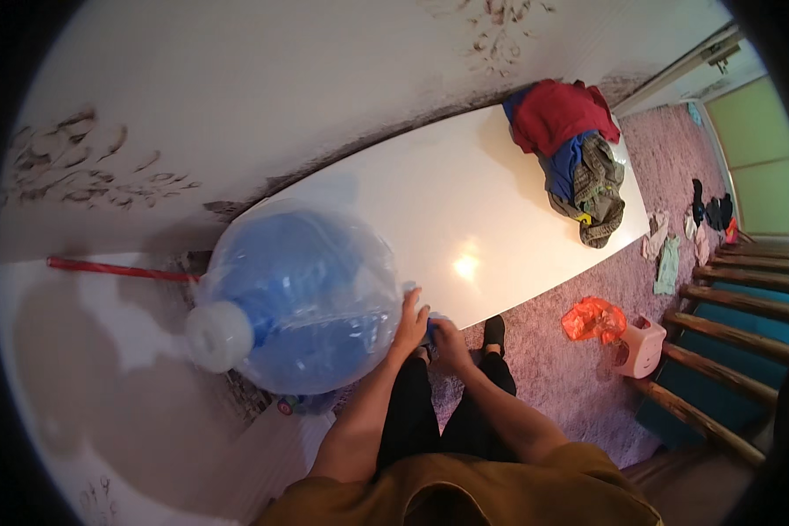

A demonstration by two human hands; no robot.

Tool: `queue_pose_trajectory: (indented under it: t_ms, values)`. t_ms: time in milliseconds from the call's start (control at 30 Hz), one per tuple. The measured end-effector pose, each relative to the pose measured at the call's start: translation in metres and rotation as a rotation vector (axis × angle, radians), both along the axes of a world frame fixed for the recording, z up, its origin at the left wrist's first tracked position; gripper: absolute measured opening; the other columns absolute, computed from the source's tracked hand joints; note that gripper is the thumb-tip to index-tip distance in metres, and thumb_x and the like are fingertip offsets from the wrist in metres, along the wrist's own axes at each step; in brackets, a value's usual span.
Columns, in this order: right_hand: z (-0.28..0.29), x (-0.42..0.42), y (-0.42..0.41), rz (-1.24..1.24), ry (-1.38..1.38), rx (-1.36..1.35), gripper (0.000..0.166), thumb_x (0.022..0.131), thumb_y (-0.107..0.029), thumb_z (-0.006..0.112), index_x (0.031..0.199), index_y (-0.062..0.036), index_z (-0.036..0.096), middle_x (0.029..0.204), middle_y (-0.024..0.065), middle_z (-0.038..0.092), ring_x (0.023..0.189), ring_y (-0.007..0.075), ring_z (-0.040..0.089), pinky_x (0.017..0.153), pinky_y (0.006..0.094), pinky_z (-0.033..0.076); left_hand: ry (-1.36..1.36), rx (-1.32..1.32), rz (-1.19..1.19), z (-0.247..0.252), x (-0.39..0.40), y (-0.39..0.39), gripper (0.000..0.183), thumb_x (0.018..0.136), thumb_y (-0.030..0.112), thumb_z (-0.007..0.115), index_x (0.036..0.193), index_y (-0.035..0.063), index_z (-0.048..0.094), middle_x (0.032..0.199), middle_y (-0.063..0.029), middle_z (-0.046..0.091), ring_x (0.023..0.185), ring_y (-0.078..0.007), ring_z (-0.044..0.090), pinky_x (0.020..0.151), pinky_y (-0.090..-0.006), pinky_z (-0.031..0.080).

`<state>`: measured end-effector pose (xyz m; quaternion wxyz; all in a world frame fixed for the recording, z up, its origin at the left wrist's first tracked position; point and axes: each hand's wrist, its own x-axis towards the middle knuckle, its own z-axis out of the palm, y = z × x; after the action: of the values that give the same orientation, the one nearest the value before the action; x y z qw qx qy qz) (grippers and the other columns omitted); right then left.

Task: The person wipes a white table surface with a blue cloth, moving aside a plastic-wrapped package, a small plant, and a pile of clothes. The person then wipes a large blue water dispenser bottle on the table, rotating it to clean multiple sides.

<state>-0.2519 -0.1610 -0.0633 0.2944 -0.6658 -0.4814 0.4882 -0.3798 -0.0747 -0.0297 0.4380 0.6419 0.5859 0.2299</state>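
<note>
A large blue water-cooler bottle, loosely covered in clear plastic film, stands on the near left end of a white table. Its white cap is on top, towards the wall side of the view. My left hand is at the bottle's right side, fingers slightly spread; whether it grips anything is hidden. Close beside it, at the table's front edge, my right hand has its fingers around a small blue object, mostly covered by the hand.
Crumpled clothes lie at the table's far end. On the purple carpet are an orange plastic bag, a pink stool and scattered garments. Wooden slats stand at right. A red stick juts out behind the bottle.
</note>
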Motion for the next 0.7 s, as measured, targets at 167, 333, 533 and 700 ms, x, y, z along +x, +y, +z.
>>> queue_pose_trajectory:
  t_ms: [167,333,533,700]
  values:
    - [0.021,0.036,0.017,-0.571,0.629,-0.246,0.020,0.104,-0.016,0.056,0.118,-0.0051,0.066,0.093,0.0047,0.070,0.073,0.0124,0.065,0.063,0.0285,0.054,0.053,-0.232,-0.187,0.058,-0.049,-0.034,0.040,0.096,0.015,0.063,0.134,0.0043,0.059,0.128,-0.0227,0.064,0.118,-0.0364,0.063,0.099,-0.0442,0.050]
    - [0.110,0.033,0.053,-0.634,0.912,-0.244,0.024,0.105,-0.021,0.057,0.121,-0.0054,0.065,0.101,0.0068,0.071,0.081,0.0166,0.068,0.068,0.0300,0.057,-0.123,-0.206,-0.214,0.150,-0.075,-0.044,0.032,0.098,0.013,0.062,0.129,0.0044,0.063,0.113,-0.0195,0.070,0.106,-0.0330,0.070,0.087,-0.0397,0.056]
    - [0.184,0.014,0.071,-0.573,0.959,-0.177,0.028,0.106,-0.027,0.053,0.120,-0.0060,0.065,0.100,0.0088,0.072,0.079,0.0163,0.068,0.064,0.0292,0.055,-0.255,0.208,-0.181,0.253,-0.076,-0.032,0.023,0.095,0.006,0.064,0.118,0.0040,0.065,0.105,-0.0177,0.070,0.098,-0.0362,0.069,0.084,-0.0406,0.055]
    - [0.233,0.011,0.074,-0.415,0.999,-0.130,0.040,0.107,-0.037,0.046,0.121,-0.0054,0.065,0.101,0.0137,0.075,0.074,0.0169,0.066,0.059,0.0297,0.054,-0.212,0.561,0.022,0.314,-0.093,-0.023,0.020,0.089,-0.003,0.068,0.108,0.0022,0.068,0.106,-0.0159,0.070,0.097,-0.0345,0.069,0.083,-0.0391,0.055]
